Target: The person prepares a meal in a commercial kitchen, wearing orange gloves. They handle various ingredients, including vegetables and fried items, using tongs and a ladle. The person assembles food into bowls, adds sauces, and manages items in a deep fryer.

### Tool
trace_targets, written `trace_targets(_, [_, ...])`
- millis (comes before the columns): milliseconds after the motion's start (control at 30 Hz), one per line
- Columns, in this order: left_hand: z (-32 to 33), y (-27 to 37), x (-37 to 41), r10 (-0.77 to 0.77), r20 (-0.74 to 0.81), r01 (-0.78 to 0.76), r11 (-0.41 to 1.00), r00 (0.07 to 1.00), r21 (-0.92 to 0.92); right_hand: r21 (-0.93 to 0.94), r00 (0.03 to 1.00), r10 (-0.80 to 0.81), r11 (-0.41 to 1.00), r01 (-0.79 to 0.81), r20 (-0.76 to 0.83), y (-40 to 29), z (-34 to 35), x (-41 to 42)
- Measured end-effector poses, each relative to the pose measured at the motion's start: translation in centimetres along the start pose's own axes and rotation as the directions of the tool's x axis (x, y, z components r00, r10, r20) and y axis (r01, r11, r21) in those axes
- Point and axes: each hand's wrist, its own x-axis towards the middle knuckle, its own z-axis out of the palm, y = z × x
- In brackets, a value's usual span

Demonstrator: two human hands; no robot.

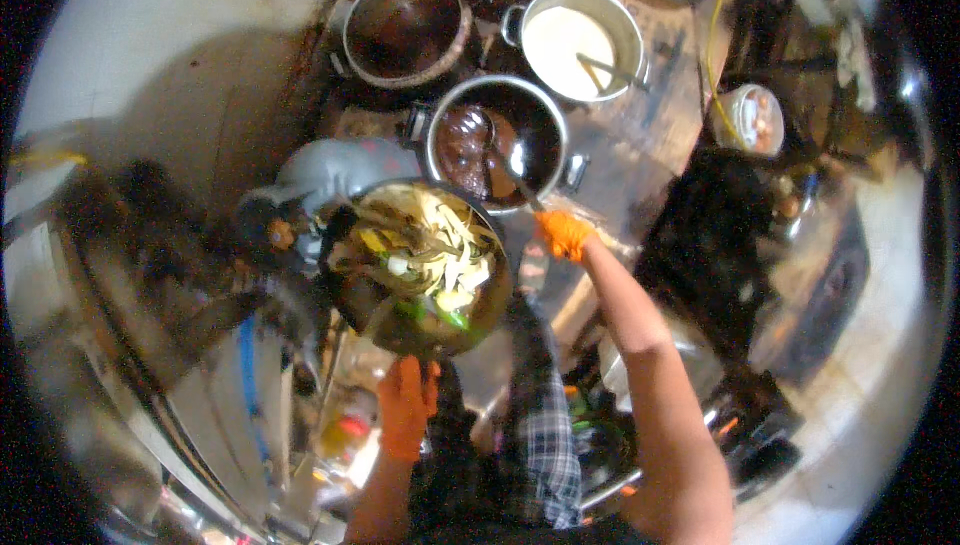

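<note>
My left hand (405, 402), in an orange glove, grips the near edge of a dark round pan (361, 311); its thumb side is at the rim, and a handle cannot be made out. Pale sliced strips (454, 252) and green pieces (450, 317) lie in the pan. In my right hand (566, 236), also gloved in orange, is the handle of a long ladle or spoon (516, 176). Its far end dips into glossy dark brown sauce (465, 147) in a steel pot (564, 136), just beyond the pan.
A steel pot with white liquid (559, 46) and a utensil stands beyond, right of a dark-stained pot (459, 46). A clear tub (780, 121) sits at right, beside a yellow cord (711, 57). A grey propane-like cylinder (341, 162) stands left of the pan.
</note>
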Motion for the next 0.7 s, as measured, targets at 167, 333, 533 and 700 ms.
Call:
trace_targets(167, [0.1,-2.4,1.1,-0.091,0.085,0.111,0.955,0.992,-0.274,0.152,0.998,-0.058,0.987,0.051,0.04,2.0,0.6,-10.2])
trace_targets(333, [0.0,-2.3,1.8,0.015,0.097,0.002,0.984,0.995,-0.178,0.285,0.996,-0.079,0.956,0.067,0.032,5.0,1.7,-22.9])
trace_targets(533, [0.0,-2.9,2.9,0.107,0.133,-0.084,0.982,0.985,-0.169,0.452,0.981,-0.192,0.872,0.188,-0.038,6.0,5.6,-37.4])
trace_targets(700, [0.1,-4.2,4.2,0.201,0.095,-0.201,0.98,0.975,-0.016,0.372,0.953,-0.267,0.877,0.303,-0.146,5.1,9.5,-47.7])
